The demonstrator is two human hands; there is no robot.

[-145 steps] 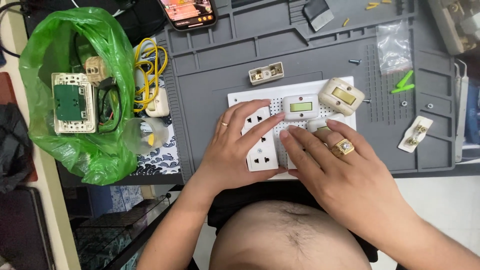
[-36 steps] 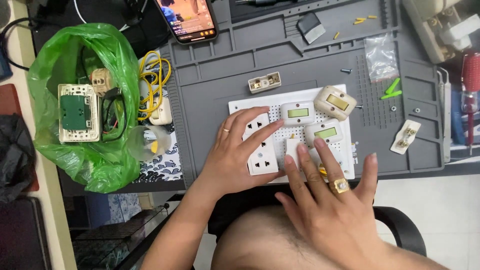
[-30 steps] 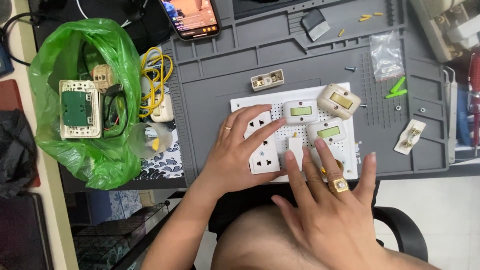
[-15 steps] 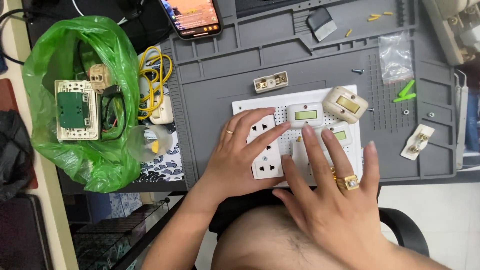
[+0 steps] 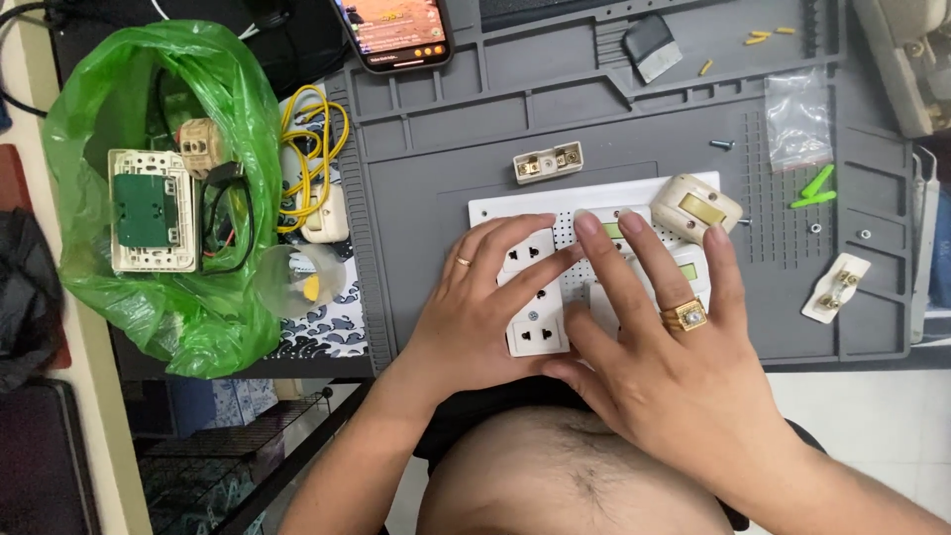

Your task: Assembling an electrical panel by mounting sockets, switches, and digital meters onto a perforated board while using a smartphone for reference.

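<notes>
A white wall plate [image 5: 555, 201] with sockets lies flat on the grey work mat [image 5: 436, 198]. My left hand [image 5: 475, 312] rests on its left half, fingers spread beside the white socket modules [image 5: 532, 297]. My right hand [image 5: 674, 357], with a gold ring, lies flat over the plate's right half, its fingertips on the modules with green windows [image 5: 612, 230]. A cream switch module [image 5: 696, 208] sits at the plate's upper right corner, just beyond my fingertips.
A green plastic bag [image 5: 158, 188] with electrical parts lies at the left, beside yellow wire [image 5: 312, 159]. A phone [image 5: 394, 32] lies at the top. A small terminal piece [image 5: 547, 163], green wall plugs [image 5: 814, 188], a clear bag [image 5: 797, 119] and a fuse holder [image 5: 837, 287] lie on the mat.
My right hand has slid up the plate, its fingers now covering the green-window modules. My left hand has stayed on the sockets.
</notes>
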